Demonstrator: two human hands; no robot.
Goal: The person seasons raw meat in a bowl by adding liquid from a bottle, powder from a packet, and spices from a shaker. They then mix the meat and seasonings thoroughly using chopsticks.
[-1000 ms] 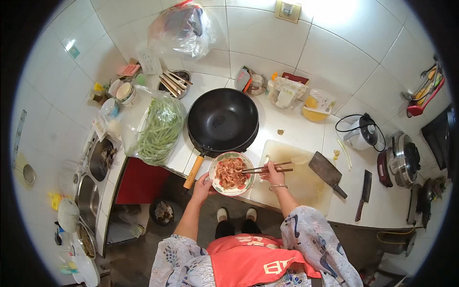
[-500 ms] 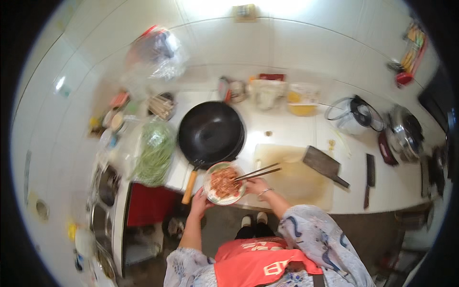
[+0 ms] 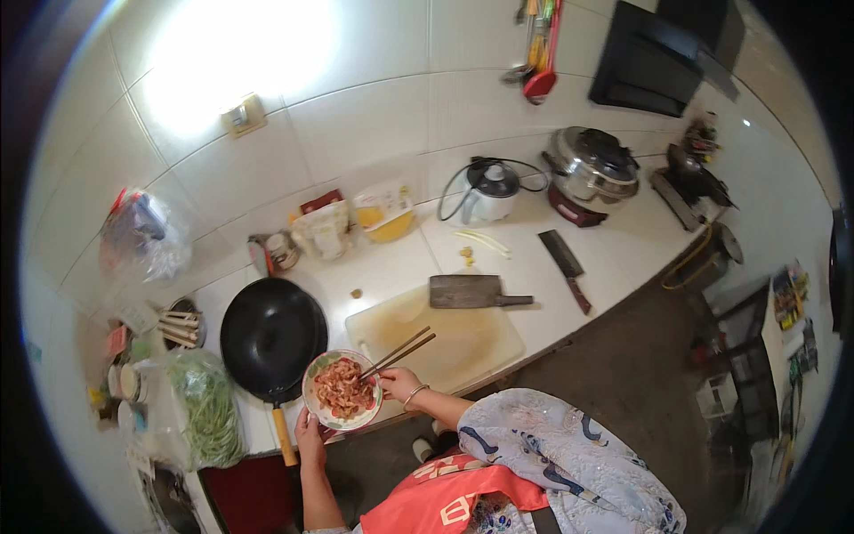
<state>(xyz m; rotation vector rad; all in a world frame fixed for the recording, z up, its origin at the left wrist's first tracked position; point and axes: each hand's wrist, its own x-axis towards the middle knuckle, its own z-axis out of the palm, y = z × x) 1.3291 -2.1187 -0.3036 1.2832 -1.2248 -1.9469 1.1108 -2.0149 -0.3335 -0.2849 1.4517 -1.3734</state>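
Note:
Between my two hands is a patterned bowl (image 3: 313, 374) filled with sliced raw meat (image 3: 342, 388). My left hand (image 3: 310, 429) grips its lower left rim, and my right hand (image 3: 402, 385), with a bracelet at the wrist, grips the right rim. Dark chopsticks (image 3: 398, 352) lean out of the meat toward the upper right, above my right hand. Just behind the bowl's left side sits a black wok (image 3: 273, 338) with a wooden handle (image 3: 284, 436). A pale cutting board (image 3: 480, 343) lies right of the bowl, partly under a dark wooden paddle-shaped board (image 3: 466, 292).
A cleaver (image 3: 565, 268) lies near the counter's right front edge. Spring onion (image 3: 483, 243) and ginger pieces (image 3: 466, 255) rest behind the board. A corded pot (image 3: 492, 191) and a pressure cooker (image 3: 592, 173) stand at the back. Bagged green beans (image 3: 206, 405) lie left of the wok.
The view has swung to the right, so the counter things appear farther left. Both hands still hold the bowl, with the chopsticks still in the meat.

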